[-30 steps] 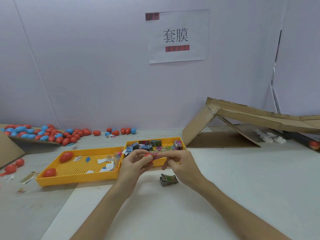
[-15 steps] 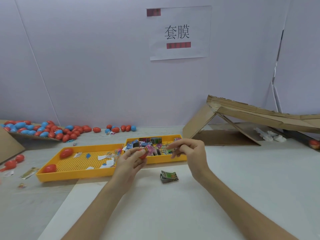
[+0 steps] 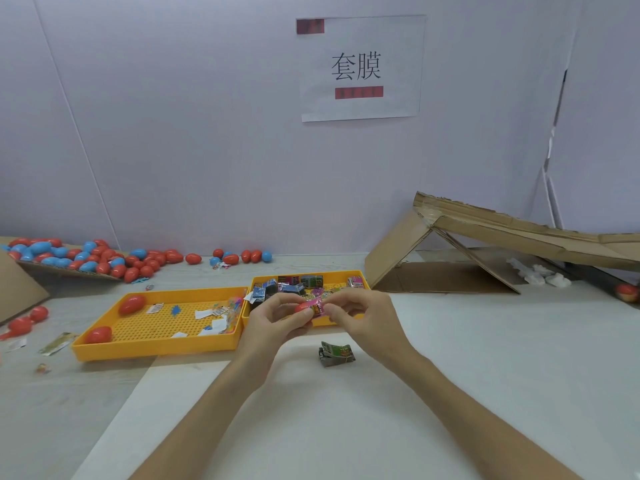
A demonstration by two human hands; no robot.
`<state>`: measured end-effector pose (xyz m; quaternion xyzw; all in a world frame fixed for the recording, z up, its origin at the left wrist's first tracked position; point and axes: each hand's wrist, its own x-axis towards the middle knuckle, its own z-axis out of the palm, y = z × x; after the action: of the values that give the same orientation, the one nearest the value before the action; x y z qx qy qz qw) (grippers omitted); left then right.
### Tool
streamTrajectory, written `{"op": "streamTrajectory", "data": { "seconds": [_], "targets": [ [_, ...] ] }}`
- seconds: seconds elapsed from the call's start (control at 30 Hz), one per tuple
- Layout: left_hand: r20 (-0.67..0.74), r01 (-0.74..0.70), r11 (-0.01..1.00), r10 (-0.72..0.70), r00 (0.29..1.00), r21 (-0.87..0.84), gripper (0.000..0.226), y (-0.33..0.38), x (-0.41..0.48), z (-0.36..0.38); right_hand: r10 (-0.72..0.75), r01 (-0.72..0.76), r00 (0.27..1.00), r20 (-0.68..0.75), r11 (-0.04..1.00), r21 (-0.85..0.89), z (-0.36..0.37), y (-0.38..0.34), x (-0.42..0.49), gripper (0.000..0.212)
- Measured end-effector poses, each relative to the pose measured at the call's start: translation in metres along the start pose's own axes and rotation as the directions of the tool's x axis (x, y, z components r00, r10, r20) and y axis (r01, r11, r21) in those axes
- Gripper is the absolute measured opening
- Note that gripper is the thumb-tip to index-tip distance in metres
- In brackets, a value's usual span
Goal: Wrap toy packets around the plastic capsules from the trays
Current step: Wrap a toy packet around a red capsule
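My left hand [image 3: 277, 318] grips a red capsule [image 3: 303, 308] in front of the right yellow tray [image 3: 360, 275]. A pink toy packet [image 3: 317, 305] sits around the capsule's right end, pinched by my right hand [image 3: 363, 318]. That tray holds several folded toy packets [image 3: 294, 284]. The left yellow tray [image 3: 156, 344] holds two red capsules [image 3: 131, 304] and scraps of paper. A folded green packet [image 3: 336, 354] lies on the white mat just below my hands.
A heap of red and blue capsules [image 3: 86, 259] lies at the back left on cardboard. A folded cardboard ramp [image 3: 485, 244] stands at the right, with a red capsule [image 3: 627, 291] at its far end. Loose capsules [image 3: 24, 322] and wrappers lie at the left edge.
My hands parted half a second ago, the right one lifting away over the packet tray. Now they have come together again, with the pink packet on the capsule.
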<state>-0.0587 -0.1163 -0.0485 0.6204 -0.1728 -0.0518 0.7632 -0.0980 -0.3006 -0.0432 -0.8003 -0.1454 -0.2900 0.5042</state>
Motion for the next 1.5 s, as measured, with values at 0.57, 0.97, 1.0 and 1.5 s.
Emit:
{"op": "streamTrajectory", "data": {
  "seconds": [0.57, 0.97, 1.0, 1.5],
  "targets": [
    [0.046, -0.166, 0.971, 0.161, 0.986, 0.174, 0.021, 0.0046, -0.0020, -0.0009, 0.300, -0.329, 0.944, 0.137, 0.877, 0.350, -0.0034, -0.0022, 0.0048, 0.004],
    [0.052, -0.241, 0.920, 0.236, 0.970, 0.310, 0.029, 0.0019, -0.0001, -0.0011, 0.377, -0.448, 0.893, 0.244, 0.780, 0.437, -0.0034, -0.0012, 0.0066, 0.006],
    [0.051, -0.244, 0.917, 0.241, 0.969, 0.315, 0.029, 0.0021, -0.0002, -0.0007, 0.386, -0.464, 0.885, 0.259, 0.763, 0.450, -0.0040, -0.0012, 0.0067, 0.006],
    [0.064, -0.248, 0.912, 0.240, 0.969, 0.326, 0.025, -0.0019, -0.0021, 0.0020, 0.411, -0.510, 0.858, 0.308, 0.755, 0.413, -0.0047, -0.0014, 0.0050, 0.013]
  ]
}}
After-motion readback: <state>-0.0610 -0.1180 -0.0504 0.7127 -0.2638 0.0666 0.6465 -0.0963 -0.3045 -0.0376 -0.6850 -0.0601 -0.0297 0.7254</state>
